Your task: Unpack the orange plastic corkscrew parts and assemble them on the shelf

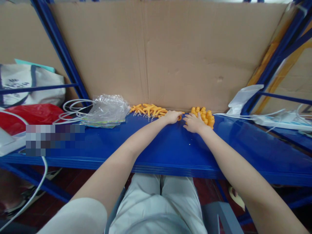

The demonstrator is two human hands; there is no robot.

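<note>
My left hand (172,117) is at the back of the blue table (161,146), its fingers curled around a small orange piece (179,117) that pokes out by the fingertips. Just to the right, my right hand (193,123) lies low over the tabletop with fingers stretched and a little apart, pointing toward that piece. A tight group of chunky orange pieces (209,119) sits behind and beside my right hand, partly covered by it. To the left of my left hand spreads a pile of branching orange pieces (151,110) with small metal chains.
A stack of clear plastic bags (107,110) and a coiled white cable (73,109) lie left. Cardboard (170,55) walls off the back between blue posts. A red bag (36,115) and canvas bag (46,84) stand far left; a white power strip (280,122) is right.
</note>
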